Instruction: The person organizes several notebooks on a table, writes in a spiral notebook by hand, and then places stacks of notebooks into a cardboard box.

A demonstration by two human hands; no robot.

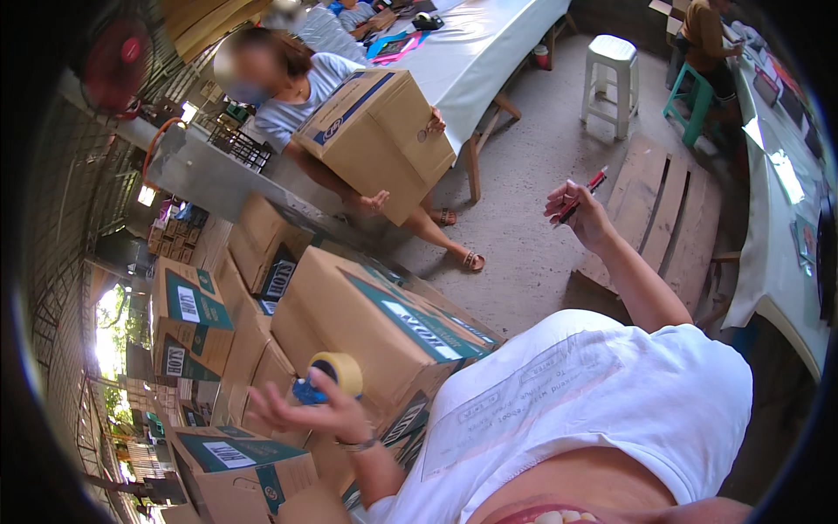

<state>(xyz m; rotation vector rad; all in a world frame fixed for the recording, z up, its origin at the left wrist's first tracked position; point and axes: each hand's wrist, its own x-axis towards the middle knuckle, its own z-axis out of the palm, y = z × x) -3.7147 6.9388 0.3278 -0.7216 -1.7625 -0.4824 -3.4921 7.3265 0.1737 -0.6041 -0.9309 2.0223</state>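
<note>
In our right hand (583, 212) we pinch a pen (597, 180), thumb and fingers closed about its barrel, with the forearm raised near the left edge of a slatted platform (650, 205). Our left hand (319, 417) is turned up with its fingers spread, and just by its thumb we see a tape roll (349, 371), pale yellow with a blue part. The roll shows against the near side of a big box (323, 301); we cannot tell whether the thumb or something below bears it. The big box has a green band and white label across its top. Another box (244, 480) sits below our left hand, and a smaller box (188, 319) stands farther left.

Facing us beyond the boxes, a co-worker (323, 79) holds a tilted carton (384, 140), one hand (375, 202) at its lower edge and the other at its right side. Behind is a white-covered table (489, 44), with bright folders (400, 45) near its left edge. A white stool (611, 57) stands on the floor (532, 227); a green stool (694, 100) and a seated person (705, 35) are beside the left edge of a second table (768, 244).
</note>
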